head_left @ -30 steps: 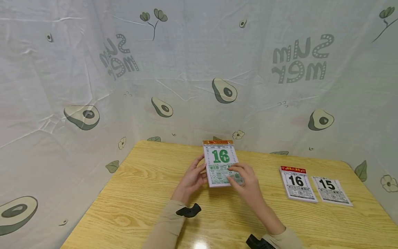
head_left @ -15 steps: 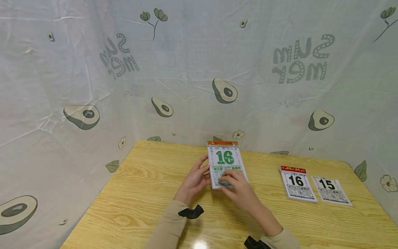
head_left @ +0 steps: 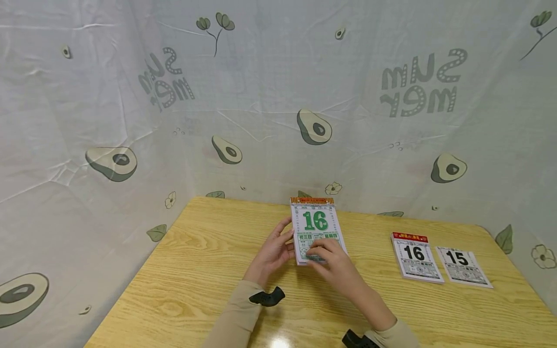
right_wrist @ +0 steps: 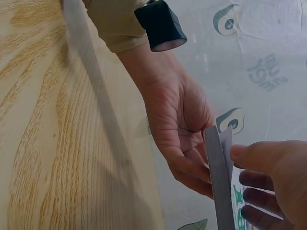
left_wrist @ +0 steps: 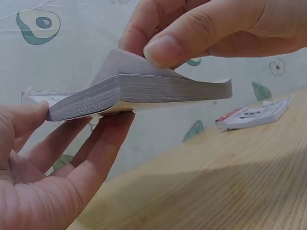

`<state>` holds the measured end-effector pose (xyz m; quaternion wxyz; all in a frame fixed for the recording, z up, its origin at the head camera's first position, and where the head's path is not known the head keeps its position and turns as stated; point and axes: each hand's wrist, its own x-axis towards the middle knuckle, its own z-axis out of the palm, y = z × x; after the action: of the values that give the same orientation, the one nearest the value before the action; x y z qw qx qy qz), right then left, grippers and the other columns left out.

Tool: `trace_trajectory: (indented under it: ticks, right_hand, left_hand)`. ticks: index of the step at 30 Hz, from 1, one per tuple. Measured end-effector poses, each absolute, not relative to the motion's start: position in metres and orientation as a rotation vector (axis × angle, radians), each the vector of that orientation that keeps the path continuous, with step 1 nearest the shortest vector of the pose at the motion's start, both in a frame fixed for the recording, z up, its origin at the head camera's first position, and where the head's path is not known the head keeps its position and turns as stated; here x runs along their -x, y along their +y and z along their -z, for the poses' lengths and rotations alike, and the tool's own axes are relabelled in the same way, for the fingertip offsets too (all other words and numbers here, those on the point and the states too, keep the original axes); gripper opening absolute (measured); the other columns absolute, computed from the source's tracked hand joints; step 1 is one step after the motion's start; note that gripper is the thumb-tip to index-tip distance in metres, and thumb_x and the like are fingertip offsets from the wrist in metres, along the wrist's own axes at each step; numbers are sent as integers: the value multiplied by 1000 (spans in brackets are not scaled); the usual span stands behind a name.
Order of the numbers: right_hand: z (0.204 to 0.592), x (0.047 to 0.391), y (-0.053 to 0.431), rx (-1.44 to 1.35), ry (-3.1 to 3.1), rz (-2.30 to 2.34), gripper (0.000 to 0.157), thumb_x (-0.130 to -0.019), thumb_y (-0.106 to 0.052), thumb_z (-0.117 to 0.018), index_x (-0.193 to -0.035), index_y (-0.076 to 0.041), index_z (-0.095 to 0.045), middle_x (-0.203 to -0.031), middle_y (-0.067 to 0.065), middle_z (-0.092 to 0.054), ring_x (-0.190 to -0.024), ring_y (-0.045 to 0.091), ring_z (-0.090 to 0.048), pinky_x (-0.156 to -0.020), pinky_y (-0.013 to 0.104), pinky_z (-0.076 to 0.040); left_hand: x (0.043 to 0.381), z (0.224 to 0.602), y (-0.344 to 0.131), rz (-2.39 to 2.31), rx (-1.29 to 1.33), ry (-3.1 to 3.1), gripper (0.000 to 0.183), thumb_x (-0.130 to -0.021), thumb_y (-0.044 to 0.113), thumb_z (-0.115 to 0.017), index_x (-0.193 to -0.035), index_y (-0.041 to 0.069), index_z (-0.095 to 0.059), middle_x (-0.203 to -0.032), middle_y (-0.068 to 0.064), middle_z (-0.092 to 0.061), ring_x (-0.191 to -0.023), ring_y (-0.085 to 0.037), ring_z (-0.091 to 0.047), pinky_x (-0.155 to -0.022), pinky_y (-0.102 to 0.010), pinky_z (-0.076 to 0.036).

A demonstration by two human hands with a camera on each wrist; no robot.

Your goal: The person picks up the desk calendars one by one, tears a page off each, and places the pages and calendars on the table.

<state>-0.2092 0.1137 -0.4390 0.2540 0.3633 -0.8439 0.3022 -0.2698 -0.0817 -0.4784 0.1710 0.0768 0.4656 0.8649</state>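
A tear-off calendar (head_left: 317, 222) with a large green 16 and a red-gold top strip is held tilted above the table. My left hand (head_left: 271, 253) grips its left side, the thumb at the edge and the fingers supporting it from beneath, as the left wrist view shows. At the lower edge, my right hand (head_left: 335, 266) pinches the top sheet between thumb and curled fingers. That sheet (left_wrist: 124, 64) is bent up off the thick page block (left_wrist: 144, 88). In the right wrist view, a narrow gap separates the lifted sheet (right_wrist: 226, 139) from the block.
To the right on the wooden table (head_left: 196, 251) lies a smaller calendar (head_left: 417, 258) with a red top and a black 16. Beside it is a loose sheet (head_left: 463, 266) marked 15. A pale avocado-print curtain (head_left: 270, 87) hangs behind and along the left.
The calendar has shifted slightly right and become steadier. My right hand has moved down and left from the calendar's right side to its lower edge, where the top sheet is now lifted.
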Motion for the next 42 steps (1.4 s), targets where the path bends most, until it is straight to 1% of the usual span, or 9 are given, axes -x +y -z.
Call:
trace_trajectory:
  ticks: [9, 13, 15, 20, 26, 30, 33, 36, 42]
  right_hand:
    - [438, 208, 114, -972, -2293, -743, 4, -83, -8, -75, -85, -9, -72, -99, 2, -66, -96, 16, -57, -80, 33, -52]
    - [438, 208, 113, -972, -2281, -720, 6, -81, -8, -76, -83, -8, -70, -97, 2, -67, -94, 16, -58, -79, 33, -52]
    - [438, 207, 113, -964, -2278, -743, 11, -78, -6, -79, -83, -9, -70, -97, 2, -67, -93, 16, -58, -78, 33, -52]
    - [439, 207, 114, -908, -2316, -895, 15, -75, -3, -81, -82, -11, -69, -97, 2, -67, -93, 16, -59, -75, 28, -54]
    - [439, 210, 117, -831, -2388, -1078, 15, -78, -8, -79, -82, -19, -69, -99, -2, -68, -94, 15, -61, -79, 28, -53]
    - [439, 212, 119, -777, -2425, -1176, 13, -80, -11, -78, -82, -20, -69, -99, -2, -69, -95, 16, -62, -80, 27, -54]
    - [437, 212, 120, -753, -2426, -1228, 11, -82, -12, -77, -83, -20, -70, -99, -1, -69, -94, 13, -62, -78, 27, -53]
    - [435, 211, 120, -734, -2413, -1252, 9, -84, -10, -74, -88, -17, -69, -98, -1, -69, -90, 11, -62, -76, 27, -53]
    - [430, 208, 120, -611, -2439, -1293, 4, -92, -12, -66, -96, -12, -66, -93, -2, -68, -86, 9, -62, -74, 25, -53]
  left_hand:
    - [268, 478, -80, -2445, -216, 1334, 42, -106, 19, -41, -147, 28, -36, -122, -4, -58, -100, -22, -65, -78, -39, -55]
    - [267, 476, -79, -2439, -211, 1328, 42, -105, 20, -41, -147, 27, -36, -120, -4, -60, -99, -21, -65, -77, -37, -55]
    - [266, 475, -78, -2437, -206, 1324, 42, -105, 20, -42, -146, 28, -37, -120, -4, -61, -99, -21, -65, -77, -36, -56]
    - [265, 475, -77, -2430, -214, 1322, 42, -105, 21, -42, -146, 29, -38, -122, -3, -60, -101, -21, -63, -78, -37, -55]
    - [265, 475, -76, -2433, -218, 1312, 41, -106, 19, -40, -146, 29, -37, -118, -2, -61, -97, -20, -64, -76, -36, -55]
    - [266, 476, -76, -2429, -220, 1320, 41, -105, 20, -42, -144, 30, -39, -117, -2, -60, -96, -20, -64, -76, -35, -54]
    - [266, 477, -76, -2427, -222, 1320, 41, -105, 20, -43, -144, 31, -40, -117, -2, -60, -96, -20, -63, -76, -35, -53]
    - [266, 478, -76, -2425, -224, 1321, 40, -105, 20, -43, -143, 31, -41, -117, -1, -59, -95, -19, -63, -76, -35, -53]
    - [265, 478, -75, -2413, -237, 1308, 39, -106, 19, -39, -142, 33, -41, -115, 2, -59, -95, -17, -63, -77, -36, -53]
